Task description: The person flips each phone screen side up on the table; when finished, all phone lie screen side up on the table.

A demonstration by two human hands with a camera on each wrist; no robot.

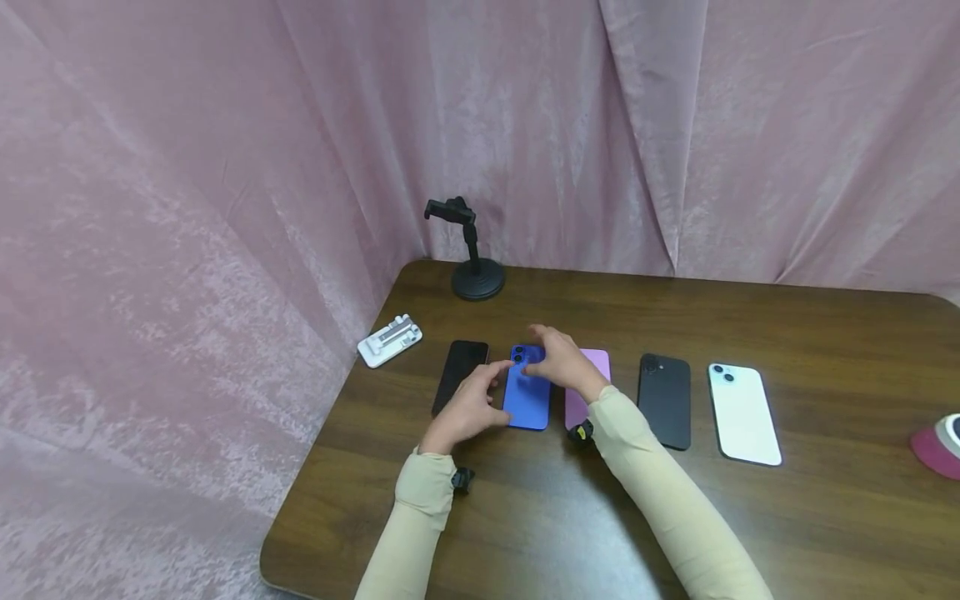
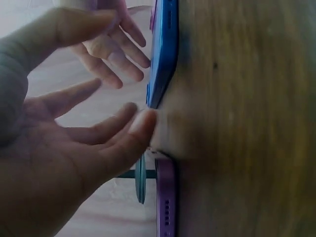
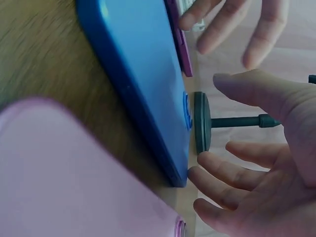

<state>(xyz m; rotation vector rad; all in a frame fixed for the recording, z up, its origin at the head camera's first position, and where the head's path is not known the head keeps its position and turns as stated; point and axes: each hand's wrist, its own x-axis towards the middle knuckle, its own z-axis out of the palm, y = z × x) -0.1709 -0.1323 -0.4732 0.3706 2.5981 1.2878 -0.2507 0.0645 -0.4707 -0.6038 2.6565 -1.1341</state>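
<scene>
A blue phone lies back up on the wooden table, its two camera lenses at the far end. My left hand is at its left side, thumb near the lower left corner and fingers spread toward the lenses. Over its upper right part is my right hand, thumb and fingers apart. Neither hand grips anything. In the right wrist view, the right fingers are spread beside the camera end of the blue phone. A lilac phone lies just right, partly hidden by the right hand and wrist.
A black phone lies left of the blue one. Farther right are a dark grey phone and a white phone. A black phone stand and a white flat holder stand behind. A pink object sits at far right.
</scene>
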